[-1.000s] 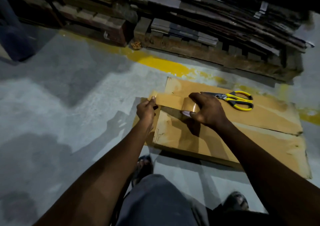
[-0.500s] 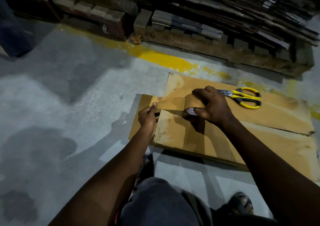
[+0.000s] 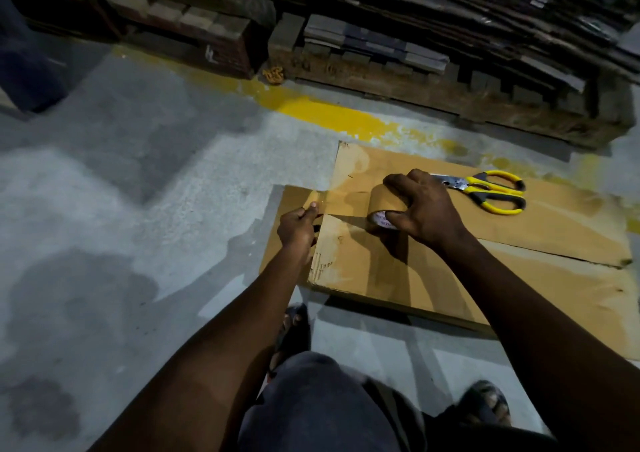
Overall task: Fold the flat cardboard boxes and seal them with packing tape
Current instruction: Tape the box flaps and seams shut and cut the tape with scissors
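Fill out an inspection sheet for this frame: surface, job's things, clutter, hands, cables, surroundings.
Surface: concrete floor, stained in patches, with a worn yellow line painted across it.
Job's things: flattened cardboard box lying on the floor; brown tape roll on it, with a tape strip drawn leftward along the seam.
Clutter: yellow-handled scissors lying on the box, beyond the right hand.
Hands: left hand pinches the strip's end at the box's left edge; right hand grips the roll with curled fingers.
Cables: nothing seen.
Surroundings: wooden pallets carrying stacked flat cardboard, beyond the line.
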The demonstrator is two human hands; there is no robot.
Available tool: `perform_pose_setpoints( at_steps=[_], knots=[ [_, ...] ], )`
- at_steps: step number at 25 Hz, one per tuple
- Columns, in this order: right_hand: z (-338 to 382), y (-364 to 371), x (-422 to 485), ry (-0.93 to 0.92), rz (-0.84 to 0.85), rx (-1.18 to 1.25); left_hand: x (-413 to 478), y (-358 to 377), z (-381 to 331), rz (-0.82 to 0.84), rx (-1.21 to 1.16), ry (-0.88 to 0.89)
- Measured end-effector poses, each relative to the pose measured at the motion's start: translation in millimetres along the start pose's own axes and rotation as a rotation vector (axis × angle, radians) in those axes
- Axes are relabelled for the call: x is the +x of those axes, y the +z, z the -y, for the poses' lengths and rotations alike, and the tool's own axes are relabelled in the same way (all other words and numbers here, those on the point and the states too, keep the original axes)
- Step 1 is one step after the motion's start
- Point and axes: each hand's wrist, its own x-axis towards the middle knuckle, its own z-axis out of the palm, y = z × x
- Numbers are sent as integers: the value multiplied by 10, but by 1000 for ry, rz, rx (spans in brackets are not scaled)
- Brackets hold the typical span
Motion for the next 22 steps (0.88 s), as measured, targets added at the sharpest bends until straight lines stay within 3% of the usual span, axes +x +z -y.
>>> perform_pose_setpoints(
  at_steps=[3,7,9,11,13,14,17,22],
  knots=[
    [22,-3,15,15,7,2,90,50,4,-4,158,-44],
    [58,7,-8,16,8,-17,75,-29,-53,72,256,-273],
    [65,-5,-19,30,7,-8,63,-110,-33,43,322,-98],
    [58,-9,-44,55,1,43,-51,-132,-56,56,356,291],
    [24,26,-99,70,-17,99,-136,-86,-64,206,629,698],
    [-3,55,-132,92,-27,125,-163,-31,-46,288,859,816],
    [-73,148,-217,243,-51,242,-166,101,14,336,1330,816],
    [-142,175,-206,212,134,80,-277,161,-12,240,1535,824]
  ],
)
